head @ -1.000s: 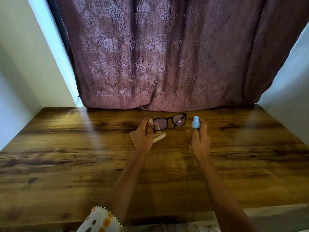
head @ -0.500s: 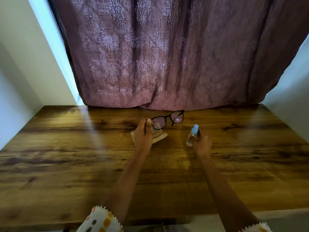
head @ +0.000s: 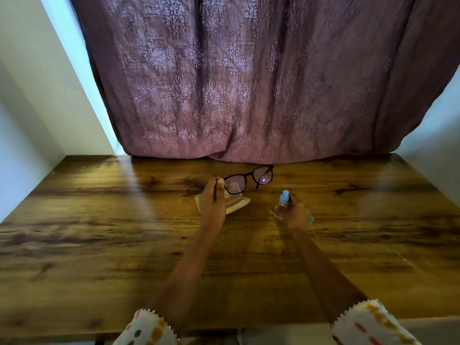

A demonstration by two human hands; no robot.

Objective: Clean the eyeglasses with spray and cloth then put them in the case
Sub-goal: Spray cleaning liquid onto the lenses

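The eyeglasses have a thin black frame with two roundish square lenses. The lenses are clear and look a little pink because the curtain shows through them. A small bright dot of light shines on the lens that is farther from the hand. The glasses are up in the air, above the far middle part of the wooden table, and they tilt so that the free end points up toward the curtain.

The left hand holds the glasses by one end. The thumb and fingers are pinched tight on the frame at the corner, beside the near lens. One black arm of the glasses hangs down under the other lens.

Under the left hand lies a pale tan case on the table. It looks open, but the hand hides part of it, so it is hard to be sure.

The right hand is wrapped around a small clear spray bottle with a light blue top. The fingers are closed on it. The bottle leans a bit toward the glasses, and its bottom is at or very near the table. I cannot tell if it touches.

The two hands are near each other but apart. Both sleeves are white with orange and dark spots.
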